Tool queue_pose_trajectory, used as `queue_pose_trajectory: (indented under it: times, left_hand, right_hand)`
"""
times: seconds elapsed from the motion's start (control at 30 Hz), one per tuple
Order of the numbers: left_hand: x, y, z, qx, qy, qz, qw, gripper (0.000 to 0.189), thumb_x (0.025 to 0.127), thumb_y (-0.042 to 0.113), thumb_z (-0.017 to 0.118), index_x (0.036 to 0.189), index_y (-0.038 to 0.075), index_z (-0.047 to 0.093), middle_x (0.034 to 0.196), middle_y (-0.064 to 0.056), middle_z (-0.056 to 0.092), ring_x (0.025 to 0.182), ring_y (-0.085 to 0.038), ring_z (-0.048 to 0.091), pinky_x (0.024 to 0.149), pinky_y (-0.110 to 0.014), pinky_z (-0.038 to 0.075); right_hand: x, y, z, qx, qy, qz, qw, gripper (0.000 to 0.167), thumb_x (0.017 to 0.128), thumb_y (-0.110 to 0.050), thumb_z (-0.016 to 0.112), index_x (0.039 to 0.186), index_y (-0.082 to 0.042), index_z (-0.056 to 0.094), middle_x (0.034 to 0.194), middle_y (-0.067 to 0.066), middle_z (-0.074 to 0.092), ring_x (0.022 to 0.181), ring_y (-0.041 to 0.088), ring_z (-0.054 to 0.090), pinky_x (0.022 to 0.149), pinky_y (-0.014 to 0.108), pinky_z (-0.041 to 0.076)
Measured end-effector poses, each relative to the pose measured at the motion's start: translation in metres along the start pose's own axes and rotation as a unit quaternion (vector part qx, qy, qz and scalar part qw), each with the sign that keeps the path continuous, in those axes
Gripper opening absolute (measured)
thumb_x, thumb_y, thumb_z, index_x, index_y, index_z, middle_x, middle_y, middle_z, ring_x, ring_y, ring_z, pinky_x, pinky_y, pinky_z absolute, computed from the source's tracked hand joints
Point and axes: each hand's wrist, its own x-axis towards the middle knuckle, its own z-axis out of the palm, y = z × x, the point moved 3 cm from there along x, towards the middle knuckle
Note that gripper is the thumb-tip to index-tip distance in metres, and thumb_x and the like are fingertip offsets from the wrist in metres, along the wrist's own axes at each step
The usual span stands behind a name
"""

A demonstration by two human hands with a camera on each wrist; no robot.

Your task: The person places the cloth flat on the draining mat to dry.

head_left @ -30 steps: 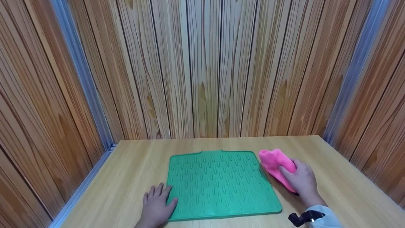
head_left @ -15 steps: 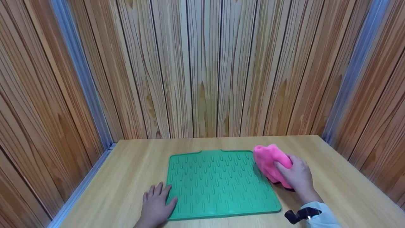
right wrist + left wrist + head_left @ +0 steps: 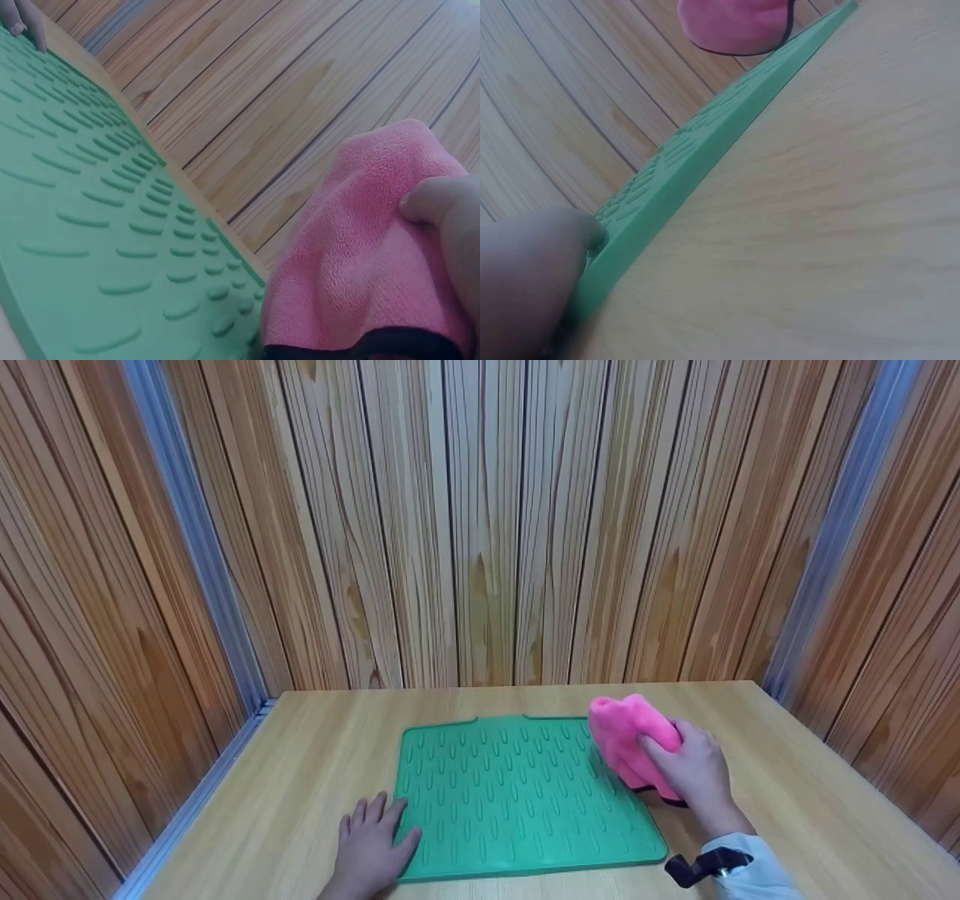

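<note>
Wooden tabletop (image 3: 300, 765), pink cloth (image 3: 622, 741) between right fingers (image 3: 694, 739)

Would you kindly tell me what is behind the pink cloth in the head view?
The green mat and table show around the pink cloth; the mat's far right corner and most fingertips of the right hand are hidden.

The mat (image 3: 517, 810) looks like rubber or silicone, mostly matt, its smooth sheet broken by raised ridges. By the mat's far right corner, the cloth (image 3: 630, 742) is fleecy and matt, with smoother trim (image 3: 397, 342). Under the mat, the table (image 3: 262, 795) shows smooth wood grain; behind it, the wall (image 3: 487, 510) looks like grained planks. Left of the mat, a post (image 3: 198, 525) looks metallic.
</note>
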Motion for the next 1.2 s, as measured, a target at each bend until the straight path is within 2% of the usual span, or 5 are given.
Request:
queue_pose_trajectory:
  times: [0.27, 0.4, 0.57, 0.93, 1.2]
  left_hand:
    - [0.0, 0.0, 0.002, -0.004, 0.005, 0.0, 1.0, 0.066, 0.097, 0.053, 0.058, 0.148, 0.013, 0.051, 0.158, -0.023, 0.035, 0.146, -0.053, 0.019, 0.112, -0.075, 0.008]
    - [-0.001, 0.002, 0.001, -0.008, 0.013, 0.008, 0.9999, 0.063, 0.097, 0.05, 0.059, 0.147, 0.012, 0.052, 0.157, -0.024, 0.035, 0.146, -0.055, 0.02, 0.112, -0.075, 0.009]
    - [-0.001, 0.002, -0.001, -0.002, 0.008, 0.0, 1.0, 0.065, 0.096, 0.052, 0.059, 0.148, 0.013, 0.052, 0.158, -0.024, 0.035, 0.146, -0.054, 0.02, 0.112, -0.075, 0.008]
    - [0.001, 0.0, 0.002, -0.002, 0.004, -0.004, 1.0, 0.066, 0.096, 0.054, 0.058, 0.148, 0.013, 0.052, 0.159, -0.023, 0.034, 0.146, -0.053, 0.019, 0.112, -0.075, 0.007]
    - [0.0, 0.0, 0.001, -0.001, 0.008, 0.0, 1.0, 0.066, 0.096, 0.055, 0.057, 0.148, 0.014, 0.052, 0.158, -0.022, 0.035, 0.146, -0.053, 0.019, 0.112, -0.075, 0.008]
  right_hand:
    - [-0.001, -0.011, 0.005, 0.01, 0.002, -0.014, 0.9998, 0.068, 0.09, -0.055, 0.069, 0.133, -0.004, 0.058, 0.114, 0.017, 0.062, 0.101, 0.032, 0.055, 0.08, 0.04, 0.051]
    - [-0.002, -0.017, 0.008, 0.015, 0.006, -0.021, 0.9997, 0.063, 0.091, -0.052, 0.07, 0.131, -0.004, 0.06, 0.111, 0.015, 0.064, 0.099, 0.031, 0.056, 0.076, 0.037, 0.05]
    - [-0.003, -0.028, 0.013, 0.019, 0.005, -0.022, 0.9996, 0.062, 0.09, -0.054, 0.07, 0.128, -0.005, 0.062, 0.107, 0.014, 0.063, 0.096, 0.029, 0.055, 0.074, 0.035, 0.048]
    - [-0.008, -0.052, 0.029, 0.059, -0.015, -0.012, 0.9981, 0.064, 0.089, -0.053, 0.072, 0.133, -0.008, 0.06, 0.115, 0.012, 0.065, 0.102, 0.029, 0.057, 0.082, 0.04, 0.053]
    - [-0.01, -0.067, 0.042, 0.075, -0.011, -0.023, 0.9969, 0.055, 0.089, -0.045, 0.075, 0.13, -0.009, 0.063, 0.112, 0.011, 0.066, 0.1, 0.028, 0.057, 0.082, 0.039, 0.053]
